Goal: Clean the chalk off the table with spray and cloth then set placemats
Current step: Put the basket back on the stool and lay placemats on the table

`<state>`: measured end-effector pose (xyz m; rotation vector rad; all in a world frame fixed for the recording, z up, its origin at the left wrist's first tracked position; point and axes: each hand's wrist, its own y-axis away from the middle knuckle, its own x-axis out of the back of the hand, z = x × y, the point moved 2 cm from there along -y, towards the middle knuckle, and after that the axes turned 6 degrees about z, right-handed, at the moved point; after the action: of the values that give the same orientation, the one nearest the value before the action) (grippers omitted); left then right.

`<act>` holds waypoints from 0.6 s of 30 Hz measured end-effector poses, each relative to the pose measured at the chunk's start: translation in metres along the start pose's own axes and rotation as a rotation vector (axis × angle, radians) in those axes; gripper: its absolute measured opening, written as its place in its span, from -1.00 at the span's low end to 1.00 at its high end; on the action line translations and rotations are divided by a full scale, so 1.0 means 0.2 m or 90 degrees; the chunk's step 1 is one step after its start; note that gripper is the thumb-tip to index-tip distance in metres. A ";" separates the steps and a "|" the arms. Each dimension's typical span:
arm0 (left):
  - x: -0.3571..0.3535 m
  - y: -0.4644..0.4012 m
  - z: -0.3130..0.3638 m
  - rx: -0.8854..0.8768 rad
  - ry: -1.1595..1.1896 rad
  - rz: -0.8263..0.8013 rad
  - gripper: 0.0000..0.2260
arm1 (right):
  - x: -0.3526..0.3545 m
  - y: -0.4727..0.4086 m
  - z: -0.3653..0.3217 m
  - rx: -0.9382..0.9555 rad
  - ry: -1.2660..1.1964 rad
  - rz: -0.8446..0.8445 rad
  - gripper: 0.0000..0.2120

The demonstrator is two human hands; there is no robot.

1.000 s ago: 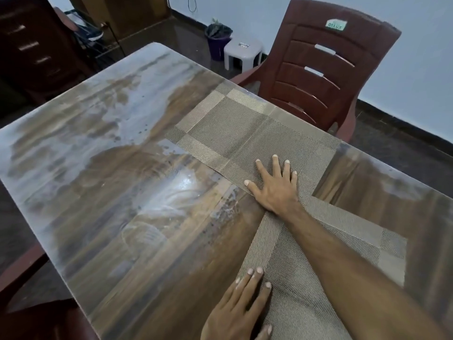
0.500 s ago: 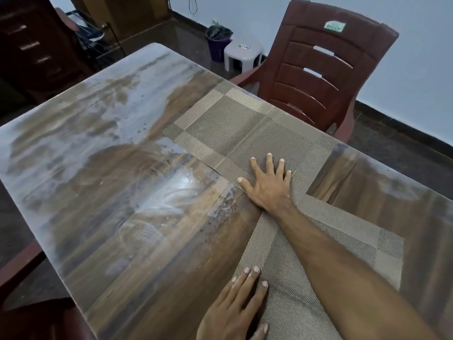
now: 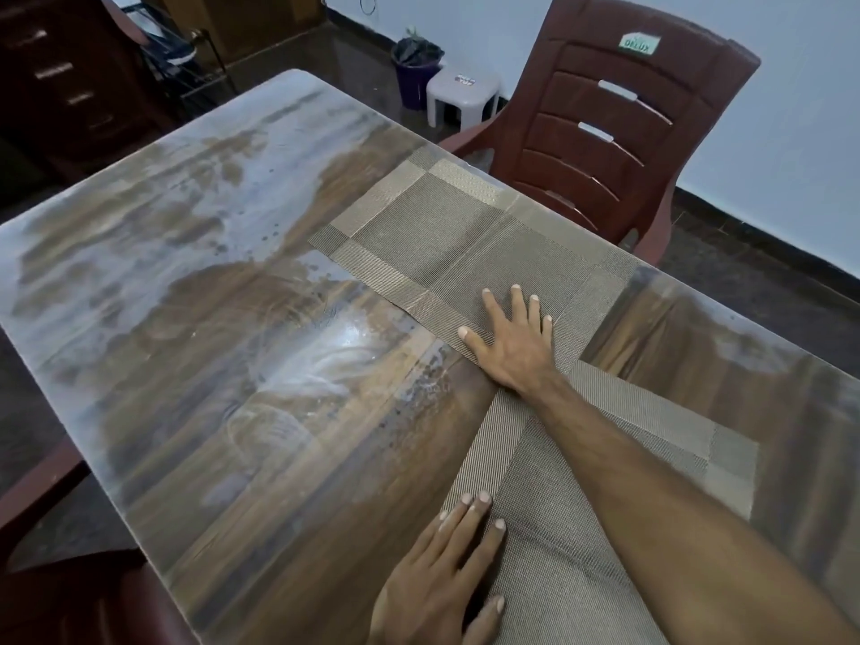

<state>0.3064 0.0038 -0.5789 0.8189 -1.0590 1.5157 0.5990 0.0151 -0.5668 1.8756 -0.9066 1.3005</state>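
Fingers (image 3: 512, 302) of my right hand (image 3: 512, 351) lie straight and spread, flat on the far placemat (image 3: 433, 235); those of my left hand (image 3: 442, 584) lie straight too, flat on the left border of the near placemat (image 3: 581, 528). Neither hand grips anything.

Beneath both hands runs the tabletop (image 3: 209, 342), wood-grained under a glossy sheet. Left of my fingers it carries broad pale smears and a bright wet swirl, which I judge to be spray or chalk residue drying; so the wiping looks done, though not spotless. I see no spray bottle or cloth.

Beyond my right fingers stands a maroon plastic chair (image 3: 614, 132), with the far placemat reaching the table edge before it. The near placemat runs from under my right wrist back toward me, and its far corner sits against or just under the other mat; I cannot tell which.

My judgement: the job is in its last stage, two mats down and being squared, with any further mats out of sight.
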 end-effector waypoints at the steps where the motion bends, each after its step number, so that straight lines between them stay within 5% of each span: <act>1: 0.00 0.00 0.00 -0.003 0.003 -0.002 -0.42 | 0.01 0.02 0.02 0.003 -0.018 0.017 -0.26; 18: 0.02 0.01 0.01 -0.002 0.009 -0.039 -0.38 | -0.01 0.24 0.18 -0.008 0.076 0.046 -0.24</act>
<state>0.3032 0.0031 -0.5759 0.8300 -1.0174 1.4661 0.5756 -0.0389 -0.5727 1.7496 -0.9252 1.4317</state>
